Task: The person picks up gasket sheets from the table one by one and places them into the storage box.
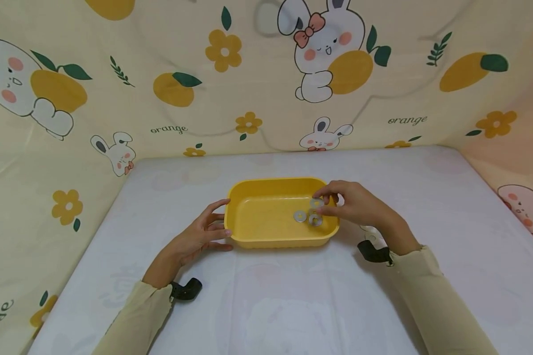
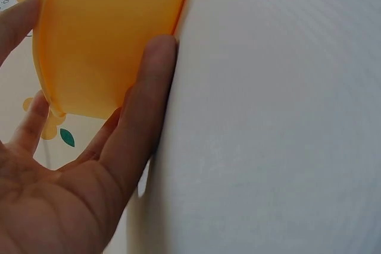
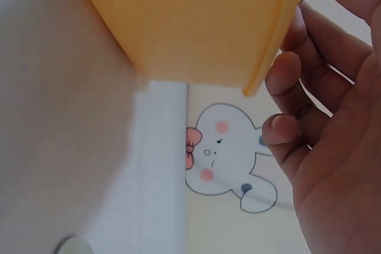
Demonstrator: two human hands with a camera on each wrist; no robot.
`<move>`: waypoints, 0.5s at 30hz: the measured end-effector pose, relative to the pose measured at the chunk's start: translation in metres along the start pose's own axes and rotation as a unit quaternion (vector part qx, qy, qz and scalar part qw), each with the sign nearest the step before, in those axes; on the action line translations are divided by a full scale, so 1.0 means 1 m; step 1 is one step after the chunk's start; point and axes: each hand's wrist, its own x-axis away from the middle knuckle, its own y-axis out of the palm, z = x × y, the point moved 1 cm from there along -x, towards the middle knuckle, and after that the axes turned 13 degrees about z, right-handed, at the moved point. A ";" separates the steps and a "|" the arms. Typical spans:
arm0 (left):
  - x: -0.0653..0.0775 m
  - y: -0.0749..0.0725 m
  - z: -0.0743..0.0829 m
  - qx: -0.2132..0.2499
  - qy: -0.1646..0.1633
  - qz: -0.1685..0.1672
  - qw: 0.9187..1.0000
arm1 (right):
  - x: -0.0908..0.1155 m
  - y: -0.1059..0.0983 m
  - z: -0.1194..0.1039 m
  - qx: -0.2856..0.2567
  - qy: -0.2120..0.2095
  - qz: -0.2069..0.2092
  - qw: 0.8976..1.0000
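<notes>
A yellow plastic tray [image 1: 266, 242] with rounded corners sits on the white-covered table. Flat metal washers [image 1: 299, 216] lie inside it, toward its right end. Over that end, my right hand [image 1: 357, 203] pinches a washer [image 1: 317, 202] between thumb and fingers. In the right wrist view only a thin edge of metal shows by the tray rim, and the other fingers are bent beside the tray wall. My left hand [image 1: 200, 234] touches the tray's left end with spread, mostly straight fingers. The left wrist view shows these fingers along the tray's outer wall [image 2: 113, 40].
A pale round thing [image 3: 74, 246] lies on the table by the right wrist, partly out of view. Black wrist cameras [image 1: 187, 289] sit at both cuffs. A patterned cloth [image 1: 266, 88] with rabbits and oranges rises behind the table and along its sides.
</notes>
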 end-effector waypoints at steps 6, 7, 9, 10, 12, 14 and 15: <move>0.000 0.000 -0.001 -0.003 0.001 0.002 1.000 | -0.002 0.007 -0.007 -0.005 -0.014 -0.020 1.000; 0.000 -0.001 -0.001 -0.002 0.002 0.001 1.000 | -0.003 0.008 -0.008 -0.004 -0.019 -0.023 1.000; -0.001 -0.001 -0.002 -0.002 0.004 0.001 1.000 | -0.003 0.011 -0.009 0.001 -0.027 -0.028 0.999; -0.001 -0.001 -0.002 -0.002 0.004 0.000 1.000 | -0.003 0.012 -0.009 0.002 -0.030 -0.029 0.999; -0.001 -0.001 -0.002 -0.002 0.006 -0.002 1.000 | -0.003 0.015 -0.009 0.009 -0.038 -0.033 0.999; -0.001 -0.001 -0.003 -0.003 0.007 -0.002 1.000 | -0.003 0.016 -0.010 0.020 -0.045 -0.037 0.998; -0.001 -0.001 -0.002 -0.004 0.007 -0.001 1.000 | -0.003 0.017 -0.010 0.025 -0.046 -0.039 0.998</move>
